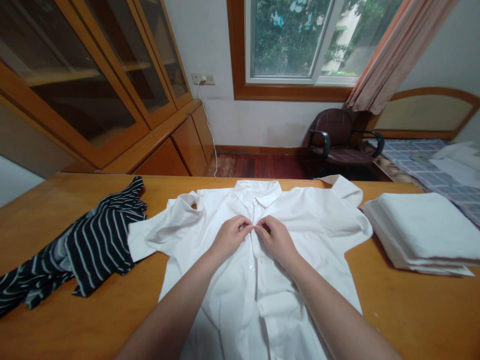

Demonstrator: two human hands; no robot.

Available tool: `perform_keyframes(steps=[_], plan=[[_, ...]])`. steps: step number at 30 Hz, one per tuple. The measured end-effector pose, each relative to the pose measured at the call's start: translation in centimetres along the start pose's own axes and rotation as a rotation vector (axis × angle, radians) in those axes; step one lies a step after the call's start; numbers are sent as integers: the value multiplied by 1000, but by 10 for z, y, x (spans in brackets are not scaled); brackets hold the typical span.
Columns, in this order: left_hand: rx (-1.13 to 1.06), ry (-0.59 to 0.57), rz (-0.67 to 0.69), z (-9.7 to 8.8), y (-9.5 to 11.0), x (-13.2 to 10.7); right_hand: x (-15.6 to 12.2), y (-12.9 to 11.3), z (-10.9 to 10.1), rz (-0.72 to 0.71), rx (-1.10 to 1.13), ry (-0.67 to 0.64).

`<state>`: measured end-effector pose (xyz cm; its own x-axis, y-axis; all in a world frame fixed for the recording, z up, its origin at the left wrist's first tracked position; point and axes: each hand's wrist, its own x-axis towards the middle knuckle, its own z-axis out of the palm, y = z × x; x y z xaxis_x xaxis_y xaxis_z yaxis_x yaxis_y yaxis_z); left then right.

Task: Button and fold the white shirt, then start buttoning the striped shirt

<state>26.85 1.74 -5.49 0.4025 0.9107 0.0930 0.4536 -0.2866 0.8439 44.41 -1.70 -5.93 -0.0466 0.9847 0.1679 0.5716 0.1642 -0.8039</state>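
A white button-up shirt (315, 210) lies face up on the wooden table, its collar at the far edge and its sleeves spread to both sides. My left hand (233, 235) pinches the front placket below the collar. Fingertip to fingertip with it, my right hand (275, 237) pinches the other side of the placket. Whatever button sits between the fingers is hidden. The collar button looks fastened. Below my hands the front edges lie apart, and a shirt button (251, 268) shows on the left edge.
A black-and-white striped garment (101, 240) lies crumpled on the left of the table (37, 210). Folded white cloths (423, 225) are stacked at the right. Beyond stand a glass-door cabinet (112, 70), an office chair (333, 130) and a bed (423, 155).
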Motion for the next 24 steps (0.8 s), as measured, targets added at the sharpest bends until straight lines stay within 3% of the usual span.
perform_keyframes(steps=[13, 24], plan=[[110, 25, 18, 0, 4, -1, 1, 0, 1, 28, 10, 14], [78, 54, -2, 1, 6, -1, 0, -3, 0, 46, 49, 44]])
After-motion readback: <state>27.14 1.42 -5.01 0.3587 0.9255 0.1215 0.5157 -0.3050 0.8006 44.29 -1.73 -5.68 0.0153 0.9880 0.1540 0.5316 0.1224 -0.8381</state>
